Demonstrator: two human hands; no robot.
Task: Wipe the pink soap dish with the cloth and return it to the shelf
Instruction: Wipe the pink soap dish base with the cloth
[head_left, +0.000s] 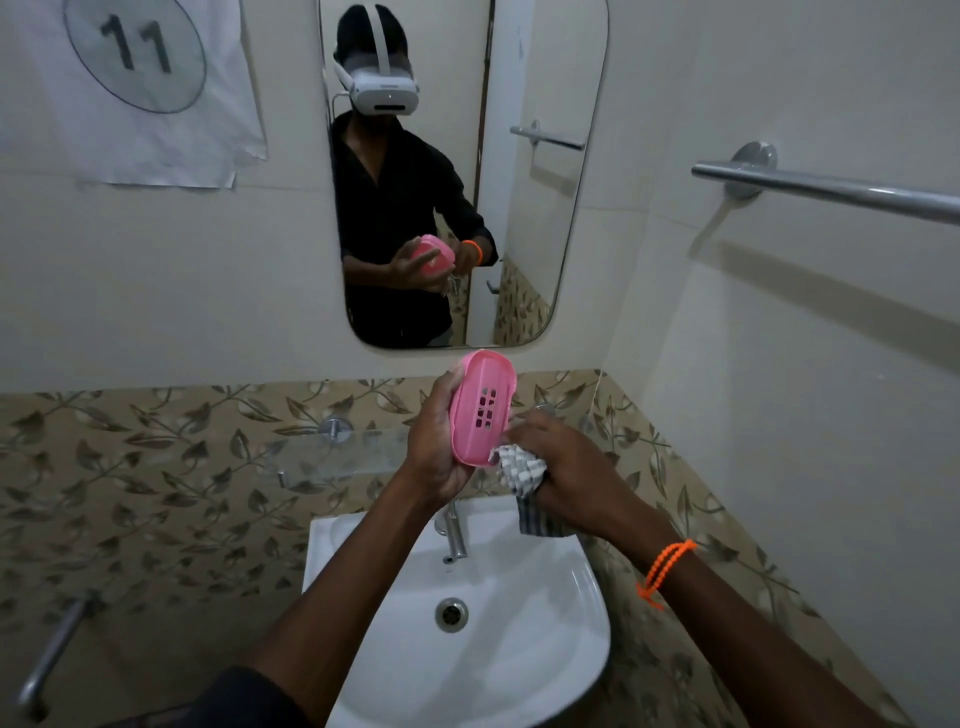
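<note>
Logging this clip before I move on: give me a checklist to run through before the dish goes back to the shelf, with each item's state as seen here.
1. Left hand has a firm grip on the pink soap dish: ok, fingers wrap its edge.
2. Right hand holds the cloth: ok, bunched in the fingers.
3. Cloth touches the dish: ok, at its lower end.
4. Whole dish wiped: cannot tell; only the slotted face shows.
5. Glass shelf has room for the dish: ok, the visible part looks bare.
6. Dish held over the sink: ok.
</note>
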